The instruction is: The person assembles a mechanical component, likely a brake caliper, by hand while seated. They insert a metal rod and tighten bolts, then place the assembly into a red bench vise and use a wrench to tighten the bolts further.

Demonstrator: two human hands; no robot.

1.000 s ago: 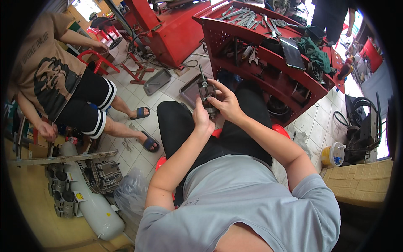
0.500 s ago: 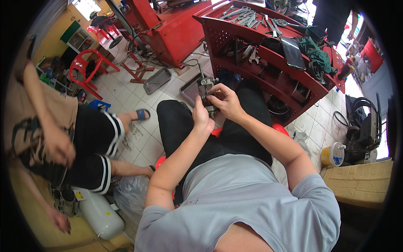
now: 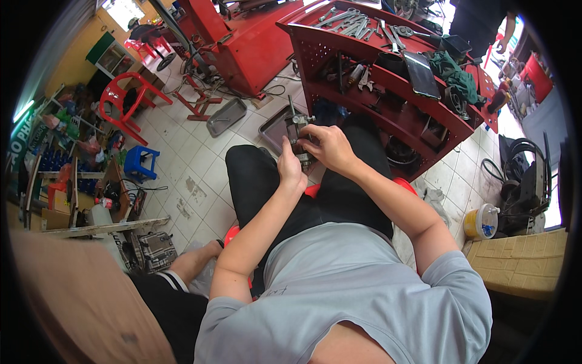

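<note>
As the head view shows, the metal tool (image 3: 292, 130) lies just left of the red tool cart (image 3: 312, 76), long axis running away from the body. The left hand (image 3: 293, 171) cups it, farther from the cart; the right hand (image 3: 331, 148), nearer, bends its fingers against it, their exact hold unclear.

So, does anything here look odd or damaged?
Yes: dark, patchy marks on the white floor tiles, right of the blue stool, stand out against cleaner tiles; dirt or damage, I can't tell. The held metal part is too hidden to judge.
</note>
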